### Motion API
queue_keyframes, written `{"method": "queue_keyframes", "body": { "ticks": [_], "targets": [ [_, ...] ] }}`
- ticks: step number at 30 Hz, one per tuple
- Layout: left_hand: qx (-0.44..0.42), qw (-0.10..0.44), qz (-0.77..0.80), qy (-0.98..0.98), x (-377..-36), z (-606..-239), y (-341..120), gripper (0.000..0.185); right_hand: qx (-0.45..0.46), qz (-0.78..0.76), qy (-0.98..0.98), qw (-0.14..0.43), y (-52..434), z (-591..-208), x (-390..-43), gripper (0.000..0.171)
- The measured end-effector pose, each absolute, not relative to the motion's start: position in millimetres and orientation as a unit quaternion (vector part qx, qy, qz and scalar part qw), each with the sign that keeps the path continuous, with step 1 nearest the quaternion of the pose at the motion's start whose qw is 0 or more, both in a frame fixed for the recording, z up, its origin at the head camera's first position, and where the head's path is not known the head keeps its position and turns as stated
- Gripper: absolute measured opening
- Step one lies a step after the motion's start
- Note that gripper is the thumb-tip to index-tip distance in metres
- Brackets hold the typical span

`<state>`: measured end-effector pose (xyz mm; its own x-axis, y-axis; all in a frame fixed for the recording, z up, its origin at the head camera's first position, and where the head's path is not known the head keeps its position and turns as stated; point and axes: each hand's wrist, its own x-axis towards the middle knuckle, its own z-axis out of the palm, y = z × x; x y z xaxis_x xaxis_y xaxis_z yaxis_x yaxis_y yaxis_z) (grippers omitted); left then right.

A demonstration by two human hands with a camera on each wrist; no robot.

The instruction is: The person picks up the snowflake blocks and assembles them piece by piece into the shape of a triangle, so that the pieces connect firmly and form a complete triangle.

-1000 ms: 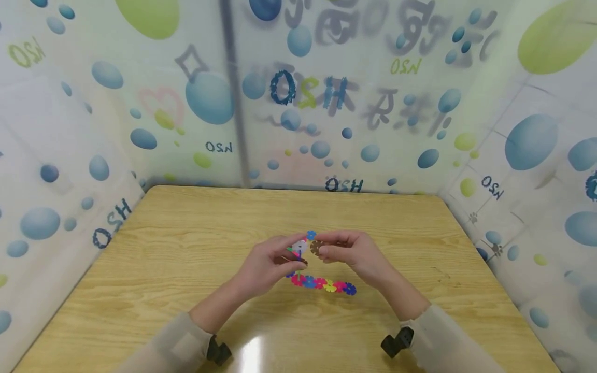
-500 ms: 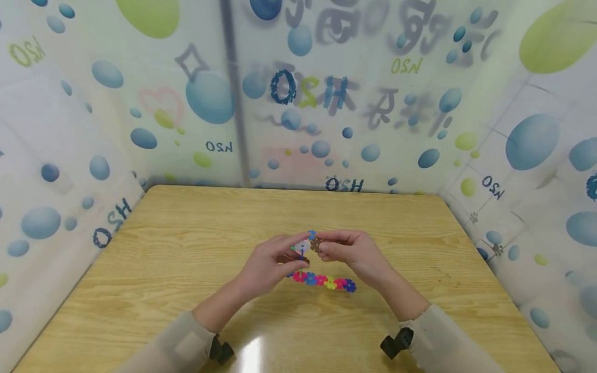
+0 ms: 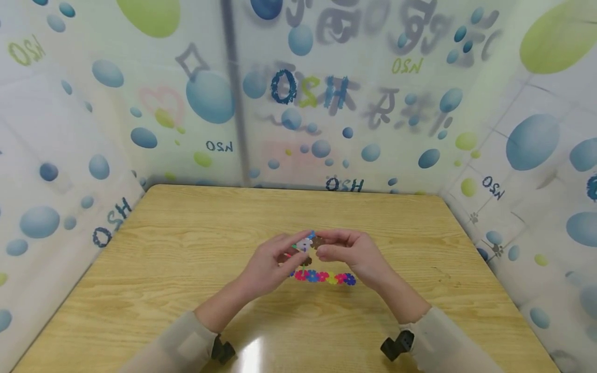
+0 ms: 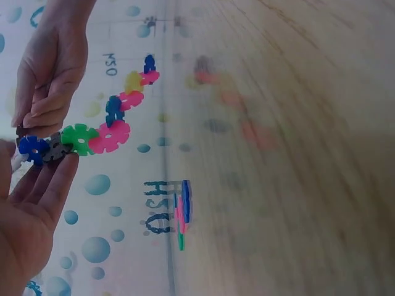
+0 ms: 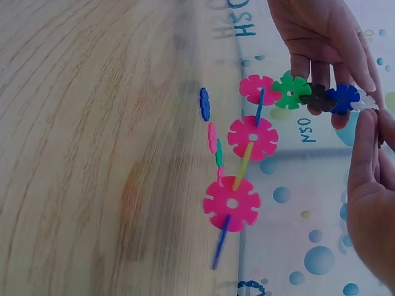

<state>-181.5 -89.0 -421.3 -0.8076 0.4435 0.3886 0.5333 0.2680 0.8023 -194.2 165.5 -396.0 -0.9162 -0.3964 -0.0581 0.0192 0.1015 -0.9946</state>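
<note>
My left hand [image 3: 266, 265] holds a chain of notched, flower-shaped plastic discs by its end. The chain runs from a white disc [image 3: 304, 243] through a dark blue disc [image 5: 343, 98], a dark brown disc [image 5: 318, 97] and a green disc [image 5: 290, 92]. It hangs on through several pink discs [image 5: 232, 203] alternating with blue and yellow ones, reaching right in the head view. My right hand [image 3: 359, 257] pinches a separate brown disc [image 3: 317, 242] between thumb and fingers. Its edge is right beside the white disc. Fingers partly hide the pieces where they meet.
Several loose discs, among them a blue disc [image 5: 204, 103] and a green disc [image 5: 219, 152], show edge-on beyond the chain on the wooden table [image 3: 196, 228]. Printed curtains with bubbles [image 3: 210, 98] surround the table on three sides.
My left hand has shifted slightly right, bringing the white disc closer to the brown one. The hanging chain has risen a little. My right hand has hardly moved.
</note>
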Motion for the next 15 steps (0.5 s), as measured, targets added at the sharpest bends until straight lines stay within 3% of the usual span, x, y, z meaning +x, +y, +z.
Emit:
{"method": "queue_keyframes", "body": {
  "ticks": [8,15],
  "targets": [
    [-0.255,0.027,-0.589,-0.766,-181.8,-417.9,-86.1,0.013,-0.138,-0.661,0.724,0.139,163.9,-394.7,-190.5,0.043],
    [-0.199,0.023,-0.61,-0.767,-180.4,-412.8,-89.0,0.006,-0.15,-0.664,0.722,0.123,162.2,-396.8,-188.2,0.04]
  ]
}}
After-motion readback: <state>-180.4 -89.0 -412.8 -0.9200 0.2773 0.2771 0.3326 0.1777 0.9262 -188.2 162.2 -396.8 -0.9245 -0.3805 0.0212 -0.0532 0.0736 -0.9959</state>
